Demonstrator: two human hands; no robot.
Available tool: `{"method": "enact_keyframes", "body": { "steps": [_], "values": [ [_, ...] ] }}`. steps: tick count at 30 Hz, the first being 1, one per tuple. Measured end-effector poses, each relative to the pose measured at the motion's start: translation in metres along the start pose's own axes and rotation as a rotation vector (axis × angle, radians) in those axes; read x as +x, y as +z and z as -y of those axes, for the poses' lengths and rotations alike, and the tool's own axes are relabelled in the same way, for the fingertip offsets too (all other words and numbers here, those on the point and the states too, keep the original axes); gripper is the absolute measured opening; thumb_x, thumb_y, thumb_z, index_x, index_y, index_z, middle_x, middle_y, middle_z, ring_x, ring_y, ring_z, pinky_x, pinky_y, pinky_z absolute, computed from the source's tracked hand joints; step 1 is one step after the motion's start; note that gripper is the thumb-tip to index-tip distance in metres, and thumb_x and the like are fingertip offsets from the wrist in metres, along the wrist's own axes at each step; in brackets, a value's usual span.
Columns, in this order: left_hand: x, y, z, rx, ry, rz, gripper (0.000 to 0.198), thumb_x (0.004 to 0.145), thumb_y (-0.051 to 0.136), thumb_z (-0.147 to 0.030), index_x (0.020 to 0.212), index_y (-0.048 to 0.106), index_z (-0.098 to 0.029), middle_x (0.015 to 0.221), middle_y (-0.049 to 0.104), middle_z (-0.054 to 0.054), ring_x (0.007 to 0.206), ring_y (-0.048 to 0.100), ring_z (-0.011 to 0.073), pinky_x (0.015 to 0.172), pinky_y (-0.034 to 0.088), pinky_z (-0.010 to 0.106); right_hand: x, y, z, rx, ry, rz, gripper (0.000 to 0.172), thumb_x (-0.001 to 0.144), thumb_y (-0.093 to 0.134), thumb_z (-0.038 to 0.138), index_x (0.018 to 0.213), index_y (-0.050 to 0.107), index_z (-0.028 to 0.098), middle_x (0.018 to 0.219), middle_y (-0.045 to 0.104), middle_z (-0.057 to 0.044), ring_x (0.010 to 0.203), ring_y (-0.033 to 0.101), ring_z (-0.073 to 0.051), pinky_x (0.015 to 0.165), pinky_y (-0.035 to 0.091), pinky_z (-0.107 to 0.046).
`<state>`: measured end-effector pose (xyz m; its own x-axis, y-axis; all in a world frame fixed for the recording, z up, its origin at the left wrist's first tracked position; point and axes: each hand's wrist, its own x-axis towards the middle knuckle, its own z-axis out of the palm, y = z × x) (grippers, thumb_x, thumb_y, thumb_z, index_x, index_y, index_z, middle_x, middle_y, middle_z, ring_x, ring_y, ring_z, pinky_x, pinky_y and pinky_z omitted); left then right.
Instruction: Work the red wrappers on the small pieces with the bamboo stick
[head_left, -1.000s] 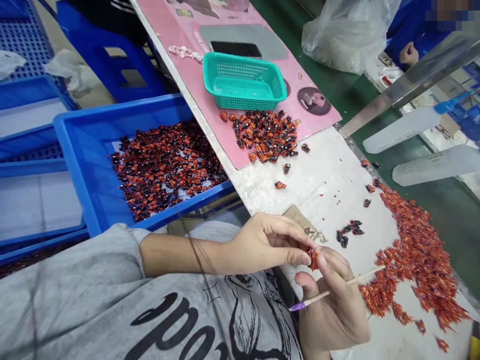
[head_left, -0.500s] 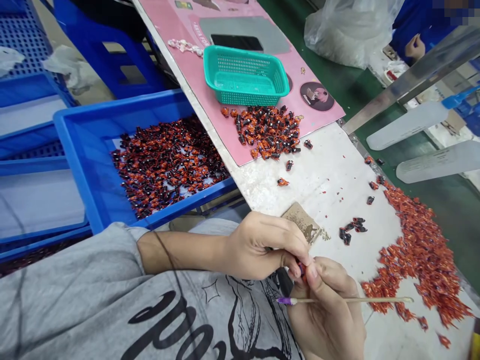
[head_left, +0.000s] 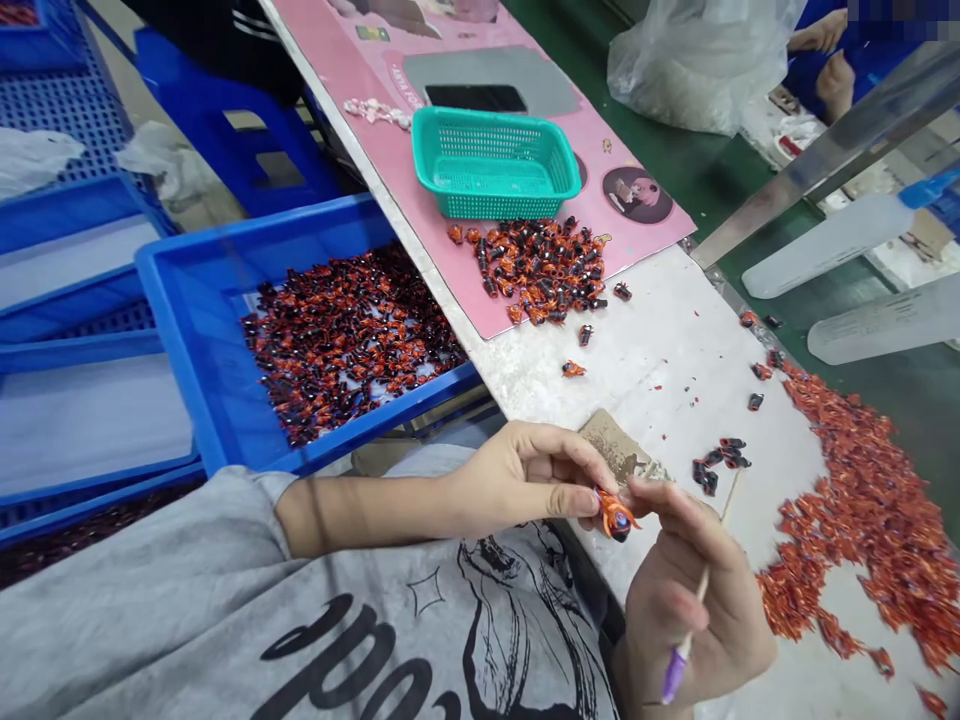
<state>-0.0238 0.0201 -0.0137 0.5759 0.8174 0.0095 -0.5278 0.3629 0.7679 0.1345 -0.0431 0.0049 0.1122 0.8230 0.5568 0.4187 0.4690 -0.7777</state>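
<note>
1. One small orange-and-black piece with a dark, rounded end [head_left: 616, 515] is pinched between the thumb and forefinger of my left hand [head_left: 517, 480], which comes in from 9 o'clock. My grip is closed on it, its dark end facing about 5 o'clock.
2. At 4 o'clock from the piece, my right hand [head_left: 697, 590] loosely grips a thin, pale stick with a purple end [head_left: 675, 674], the purple end towards 7 o'clock and the pale end towards 1.
3. My right forefinger's tip is right by the piece; from this angle I can't be sure whether it touches.
4. Near the piece at 12 o'clock, a flat tan block [head_left: 609, 440] lies on the worn white tabletop [head_left: 637, 340]. At 2 o'clock is a cluster of little black pieces [head_left: 720, 465]; at 3, a large heap of orange pieces [head_left: 870, 500].
5. At 11 o'clock, a pile of orange-and-black pieces [head_left: 540, 270] lies mostly on a pink printed sheet [head_left: 645, 238], just beside a green perforated plastic basket [head_left: 495, 208].
6. At 10 o'clock, a blue plastic tray [head_left: 202, 340] holds many more.
</note>
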Motion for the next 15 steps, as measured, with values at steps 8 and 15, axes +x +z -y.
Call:
{"method": "enact_keyframes", "body": {
  "steps": [8,15],
  "values": [
    [-0.004,0.001,-0.013,0.544,0.614,0.076,0.004,0.089,0.070,-0.011,0.091,0.071,-0.014,0.090,0.077,0.011,0.085,0.074,0.0156,0.077,0.061,0.024,-0.004,0.006,0.005,0.096,0.179,0.210,0.042,0.103,0.042,0.055,0.102,0.067,0.021,0.076,0.061,-0.002,0.067,0.059,-0.014,0.056,0.047,-0.025],
    [0.000,-0.001,-0.022,0.865,0.855,0.169,0.014,0.087,0.066,-0.023,0.098,0.062,-0.014,0.076,0.072,0.008,0.071,0.068,0.0176,0.071,0.052,0.031,0.002,0.010,0.013,0.088,0.029,0.257,0.025,0.104,0.044,0.037,0.102,0.064,0.022,0.071,0.055,-0.001,0.060,0.055,-0.014,0.056,0.044,-0.027]
  ]
}}
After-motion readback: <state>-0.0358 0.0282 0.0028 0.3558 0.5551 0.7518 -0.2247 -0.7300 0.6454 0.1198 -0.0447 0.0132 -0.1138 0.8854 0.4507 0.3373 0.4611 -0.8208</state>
